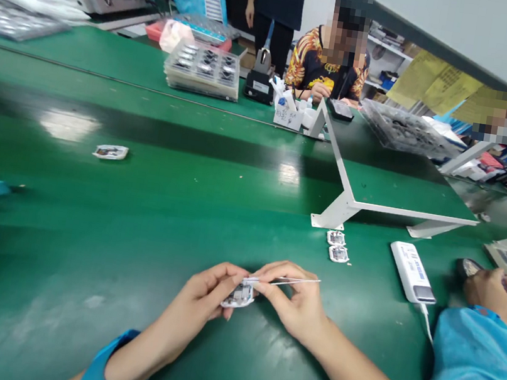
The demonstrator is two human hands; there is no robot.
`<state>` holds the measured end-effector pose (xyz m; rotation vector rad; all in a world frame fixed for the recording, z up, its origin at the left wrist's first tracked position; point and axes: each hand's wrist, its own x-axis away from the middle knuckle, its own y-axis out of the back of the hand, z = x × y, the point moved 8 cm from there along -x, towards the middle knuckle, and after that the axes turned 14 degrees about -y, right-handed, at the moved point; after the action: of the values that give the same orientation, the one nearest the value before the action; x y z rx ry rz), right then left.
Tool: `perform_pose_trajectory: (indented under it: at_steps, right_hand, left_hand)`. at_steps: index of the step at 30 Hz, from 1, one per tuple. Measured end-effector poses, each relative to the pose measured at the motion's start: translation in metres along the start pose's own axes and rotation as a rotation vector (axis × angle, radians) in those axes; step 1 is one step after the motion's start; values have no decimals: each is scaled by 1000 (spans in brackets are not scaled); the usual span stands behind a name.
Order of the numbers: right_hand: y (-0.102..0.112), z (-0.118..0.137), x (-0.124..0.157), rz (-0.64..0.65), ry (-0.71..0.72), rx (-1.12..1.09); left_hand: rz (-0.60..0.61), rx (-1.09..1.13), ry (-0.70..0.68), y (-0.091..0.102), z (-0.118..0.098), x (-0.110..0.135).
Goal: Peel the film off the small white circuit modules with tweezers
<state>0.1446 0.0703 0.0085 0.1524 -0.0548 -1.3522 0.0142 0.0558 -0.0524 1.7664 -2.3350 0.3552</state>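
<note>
Pinching a small white-edged piece [238, 296] between thumb and fingers, the left hand [202, 293] holds it above the green workbench [73, 315], at the hand's 3 o'clock. The right hand [294, 301], fingers pressed together, grips slim tweezers [294, 282], their tip reaching toward the piece at 9 o'clock. Two similar pieces [338, 254] lie near 1 o'clock; a co-worker's hand [490, 292] rests at 3 o'clock.
</note>
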Motion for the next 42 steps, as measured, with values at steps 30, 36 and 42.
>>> perform_pose_trajectory:
  at_steps: [30, 36, 42]
  right_hand:
    - [3, 5, 0, -97, 45, 82]
    - [0, 13, 11, -106, 182, 148]
    - [2, -10, 12, -103, 253, 248]
  left_hand:
    - [37, 37, -35, -2, -4, -1]
    - [-20, 222, -56, -5, -6, 3]
    - [-162, 300, -93, 2, 0, 1]
